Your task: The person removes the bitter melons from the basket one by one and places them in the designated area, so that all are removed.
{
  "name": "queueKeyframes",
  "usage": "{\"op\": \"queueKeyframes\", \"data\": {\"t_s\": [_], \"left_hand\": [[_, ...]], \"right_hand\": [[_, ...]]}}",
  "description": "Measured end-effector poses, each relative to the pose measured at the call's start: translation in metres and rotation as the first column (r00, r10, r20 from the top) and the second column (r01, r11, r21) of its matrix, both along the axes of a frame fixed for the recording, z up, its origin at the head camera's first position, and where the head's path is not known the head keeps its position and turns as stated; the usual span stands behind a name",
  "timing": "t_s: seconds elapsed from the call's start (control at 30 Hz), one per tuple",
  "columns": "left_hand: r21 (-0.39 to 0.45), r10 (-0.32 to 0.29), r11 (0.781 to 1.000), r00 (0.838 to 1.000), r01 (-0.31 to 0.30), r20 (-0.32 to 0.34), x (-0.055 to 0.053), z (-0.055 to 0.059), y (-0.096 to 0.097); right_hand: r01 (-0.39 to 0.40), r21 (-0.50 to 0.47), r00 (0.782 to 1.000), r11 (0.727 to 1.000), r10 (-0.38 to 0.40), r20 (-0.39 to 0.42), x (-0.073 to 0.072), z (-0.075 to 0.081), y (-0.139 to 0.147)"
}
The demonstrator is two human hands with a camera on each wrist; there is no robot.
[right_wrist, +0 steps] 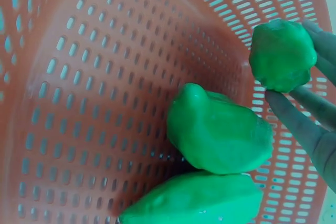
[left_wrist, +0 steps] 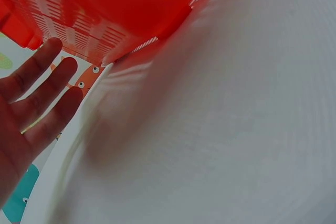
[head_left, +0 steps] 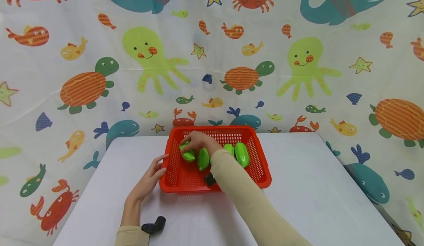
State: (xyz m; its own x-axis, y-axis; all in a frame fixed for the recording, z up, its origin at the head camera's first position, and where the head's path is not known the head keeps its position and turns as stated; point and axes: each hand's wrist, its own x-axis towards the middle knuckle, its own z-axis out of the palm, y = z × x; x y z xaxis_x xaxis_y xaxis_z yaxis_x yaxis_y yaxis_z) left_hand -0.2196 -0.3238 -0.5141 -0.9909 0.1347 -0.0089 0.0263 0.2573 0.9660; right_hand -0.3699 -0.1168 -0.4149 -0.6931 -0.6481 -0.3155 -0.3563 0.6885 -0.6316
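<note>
In the head view, my right hand point(head_left: 198, 141) reaches into a red plastic basket point(head_left: 185, 184). Its thumb and fingers pinch a glossy green lumpy vegetable point(head_left: 188, 155) at the basket's left side; in the right wrist view this vegetable point(right_wrist: 282, 55) appears end-on at the fingertips. Two more green vegetables point(right_wrist: 220, 132) lie below it there, one against the other. My left hand point(head_left: 150, 178) is at the basket's left rim, fingertips right at the edge. The left wrist view shows the fingers point(left_wrist: 50, 106) extended and spread beside the basket wall.
Further green vegetables point(head_left: 242, 154) lie in the basket's right part, partly behind my right sleeve point(head_left: 245, 198). The basket stands on a white table point(head_left: 298, 179), with a sea-animal patterned cloth point(head_left: 205, 102) behind. A black wrist device point(head_left: 154, 225) sits at my left wrist.
</note>
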Motion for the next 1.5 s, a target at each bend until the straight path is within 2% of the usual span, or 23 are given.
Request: {"op": "queueKeyframes", "data": {"t_s": [0.23, 0.5, 0.63, 0.77, 1.0, 1.27, 1.5], "left_hand": [[-0.007, -0.003, 1.000, 1.000, 0.003, -0.007, -0.002, 0.000, 0.000], [-0.007, 0.002, 1.000, 1.000, -0.002, -0.013, -0.002, -0.001, 0.001], [0.000, -0.001, 1.000, 1.000, 0.001, -0.016, 0.000, -0.002, 0.001], [0.008, -0.002, 1.000, 1.000, 0.002, -0.022, 0.000, -0.002, -0.001], [-0.013, 0.005, 1.000, 1.000, -0.005, -0.006, -0.002, -0.002, -0.002], [-0.006, -0.004, 1.000, 1.000, 0.004, -0.015, -0.003, -0.003, -0.001], [-0.002, -0.001, 1.000, 1.000, 0.001, 0.003, -0.002, -0.001, 0.000]], "right_hand": [[0.016, -0.031, 1.000, 0.999, -0.015, 0.025, -0.005, 0.010, 0.010], [-0.008, -0.092, 0.997, 0.996, 0.014, 0.073, -0.009, 0.026, 0.028], [0.061, -0.139, 0.995, 0.988, -0.048, 0.091, -0.011, 0.033, 0.037], [0.135, -0.225, 0.987, 0.965, -0.113, 0.111, -0.013, 0.041, 0.045], [0.173, -0.314, 0.979, 0.934, -0.129, 0.155, -0.009, 0.054, 0.060], [0.145, -0.353, 0.988, 0.924, -0.116, 0.103, 0.002, 0.063, 0.085], [0.162, -0.365, 0.985, 0.917, -0.172, 0.006, 0.010, 0.067, 0.115]]}}
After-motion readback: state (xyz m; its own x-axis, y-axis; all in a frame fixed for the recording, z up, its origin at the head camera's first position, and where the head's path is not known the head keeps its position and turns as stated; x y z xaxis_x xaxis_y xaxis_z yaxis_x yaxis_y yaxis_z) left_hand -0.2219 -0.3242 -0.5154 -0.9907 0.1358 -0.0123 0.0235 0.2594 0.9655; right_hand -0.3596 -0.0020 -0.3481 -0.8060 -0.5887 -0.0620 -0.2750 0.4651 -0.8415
